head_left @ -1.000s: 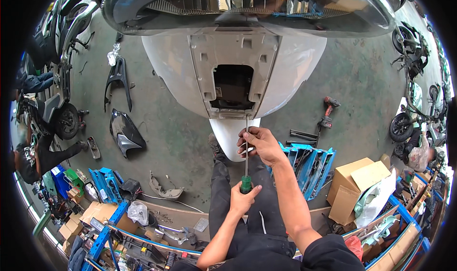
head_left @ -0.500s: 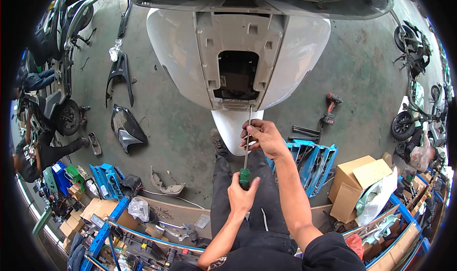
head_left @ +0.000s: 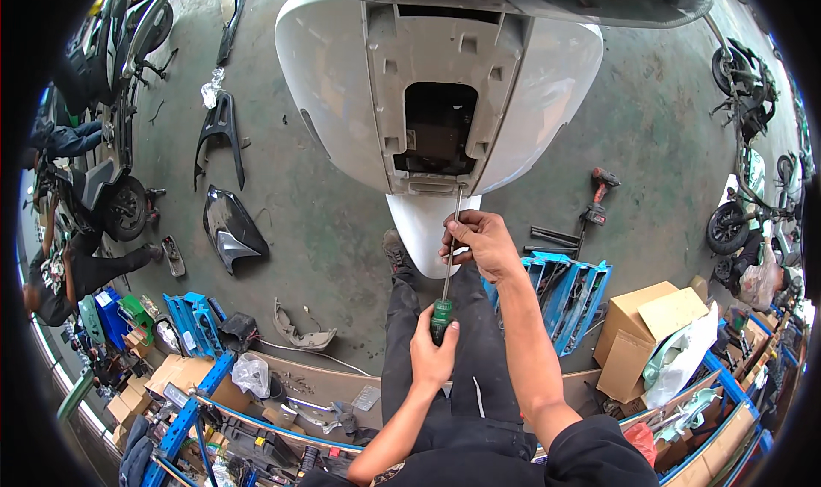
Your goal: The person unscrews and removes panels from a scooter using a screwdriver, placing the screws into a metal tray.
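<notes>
A long screwdriver (head_left: 443,309) with a green handle stands between my body and the white scooter body panel (head_left: 333,85). Its handle is wrapped by my left hand (head_left: 434,350), the thumb lying along the side. My right hand (head_left: 481,246) pinches the metal shaft about midway. The tip meets the lower edge of the beige centre section (head_left: 428,59), right of its middle; whether it sits in a screw is too small to tell. Above that edge is a dark rectangular opening (head_left: 440,128). A white mudguard (head_left: 428,230) reaches down under the panel, partly behind my right hand.
A red cordless impact driver (head_left: 599,198) and black bars (head_left: 554,241) lie right on the floor. Blue toolbox trays (head_left: 560,303) and a cardboard box (head_left: 637,333) stand nearer. Left lie dark fairing parts (head_left: 233,230). A person (head_left: 81,265) works far left beside motorcycles.
The whole view has shifted slightly, moving the panel up and right in the picture. My left fingers and thumb have closed further round the handle; the right hand keeps its hold on the shaft.
</notes>
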`<state>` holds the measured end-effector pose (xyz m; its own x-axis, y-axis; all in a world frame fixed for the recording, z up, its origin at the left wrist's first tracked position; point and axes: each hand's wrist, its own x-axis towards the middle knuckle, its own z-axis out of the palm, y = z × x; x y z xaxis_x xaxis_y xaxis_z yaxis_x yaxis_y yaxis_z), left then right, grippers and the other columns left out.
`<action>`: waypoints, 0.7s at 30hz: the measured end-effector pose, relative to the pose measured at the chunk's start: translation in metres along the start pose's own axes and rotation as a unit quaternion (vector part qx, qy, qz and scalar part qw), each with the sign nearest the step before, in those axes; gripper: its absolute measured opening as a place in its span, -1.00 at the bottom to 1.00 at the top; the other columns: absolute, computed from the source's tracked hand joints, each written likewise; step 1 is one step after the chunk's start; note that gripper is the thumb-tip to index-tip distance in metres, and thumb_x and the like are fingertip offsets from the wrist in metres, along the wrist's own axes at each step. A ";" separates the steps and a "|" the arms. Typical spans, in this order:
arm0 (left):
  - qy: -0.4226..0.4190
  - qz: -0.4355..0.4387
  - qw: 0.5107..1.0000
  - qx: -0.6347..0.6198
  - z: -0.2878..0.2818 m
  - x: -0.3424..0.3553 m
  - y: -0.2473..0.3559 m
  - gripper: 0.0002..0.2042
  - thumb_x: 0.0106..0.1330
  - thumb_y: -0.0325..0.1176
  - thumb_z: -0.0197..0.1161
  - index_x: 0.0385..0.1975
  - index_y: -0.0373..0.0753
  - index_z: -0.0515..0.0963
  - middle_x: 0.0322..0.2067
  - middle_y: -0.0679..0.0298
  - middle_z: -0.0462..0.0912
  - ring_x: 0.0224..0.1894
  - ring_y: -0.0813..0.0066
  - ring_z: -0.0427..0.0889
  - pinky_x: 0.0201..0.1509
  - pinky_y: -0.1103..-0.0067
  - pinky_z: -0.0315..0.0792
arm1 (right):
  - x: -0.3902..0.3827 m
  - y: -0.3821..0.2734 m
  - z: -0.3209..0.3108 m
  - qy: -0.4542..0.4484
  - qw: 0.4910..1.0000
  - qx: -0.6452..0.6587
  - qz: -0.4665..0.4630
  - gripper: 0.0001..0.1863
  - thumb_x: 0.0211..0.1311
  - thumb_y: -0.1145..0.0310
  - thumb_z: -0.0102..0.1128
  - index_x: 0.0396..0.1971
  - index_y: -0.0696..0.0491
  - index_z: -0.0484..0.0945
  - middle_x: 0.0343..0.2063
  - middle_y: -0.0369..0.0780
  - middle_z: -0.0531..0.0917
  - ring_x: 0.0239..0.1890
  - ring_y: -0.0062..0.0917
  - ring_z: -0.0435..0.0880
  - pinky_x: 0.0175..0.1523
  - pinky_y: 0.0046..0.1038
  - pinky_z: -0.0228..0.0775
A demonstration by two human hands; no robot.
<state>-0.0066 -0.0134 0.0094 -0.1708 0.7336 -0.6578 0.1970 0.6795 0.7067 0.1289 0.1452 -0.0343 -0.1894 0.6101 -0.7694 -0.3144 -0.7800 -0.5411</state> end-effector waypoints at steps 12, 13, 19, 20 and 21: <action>-0.308 -0.130 0.906 -0.261 0.008 0.045 -0.023 -0.70 0.41 -0.15 0.14 -0.11 -0.27 0.43 -0.32 0.27 0.51 -0.23 0.38 0.51 0.01 0.48 0.39 | -0.074 0.091 -0.004 0.064 0.995 0.076 0.005 -0.49 0.50 0.02 -0.15 0.25 0.05 0.35 -0.01 -0.24 0.59 -0.09 -0.51 0.61 -0.01 -0.45 0.48; -0.326 -0.082 0.920 -0.201 0.008 0.051 -0.029 -0.66 0.43 -0.12 0.08 -0.04 -0.28 0.47 0.03 0.20 0.45 0.06 0.23 0.41 0.27 0.37 0.19 | -0.091 0.108 -0.002 0.075 0.989 0.122 0.025 -0.46 0.51 -0.03 -0.21 0.27 0.01 0.33 0.01 -0.26 0.58 -0.07 -0.52 0.61 0.00 -0.44 0.47; -0.291 0.085 0.938 0.168 -0.009 0.055 -0.003 -0.64 0.41 -0.01 0.06 -0.03 -0.14 0.50 0.28 0.06 0.19 0.30 0.10 0.10 0.36 0.21 -0.02 | -0.131 0.138 0.003 -0.009 0.934 0.328 0.140 -0.45 0.48 -0.17 -0.28 0.20 -0.10 0.36 -0.12 -0.27 0.59 -0.23 -0.52 0.59 -0.26 -0.48 0.45; -0.293 0.088 0.938 0.163 -0.009 0.058 0.002 -0.64 0.41 0.01 0.07 -0.03 -0.13 0.50 0.29 0.06 0.19 0.31 0.10 0.10 0.36 0.20 -0.03 | -0.130 0.143 0.000 -0.042 0.928 0.338 0.148 -0.46 0.47 -0.17 -0.27 0.16 -0.11 0.38 -0.17 -0.27 0.59 -0.28 -0.52 0.57 -0.33 -0.50 0.44; -0.295 0.081 0.925 0.225 -0.012 0.061 0.008 -0.64 0.39 -0.06 0.11 0.03 -0.15 0.47 0.31 0.03 0.17 0.32 0.09 0.12 0.35 0.23 0.04 | -0.127 0.147 -0.002 -0.090 0.893 0.424 0.118 -0.55 0.46 -0.12 -0.18 0.04 -0.09 0.42 -0.33 -0.24 0.54 -0.48 -0.57 0.46 -0.52 -0.58 0.26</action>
<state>-0.0274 0.0368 -0.0220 0.4257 0.6031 -0.6746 0.5790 0.3913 0.7153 0.1087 -0.0469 -0.0165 -0.4660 0.5136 -0.7205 -0.8232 -0.5502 0.1402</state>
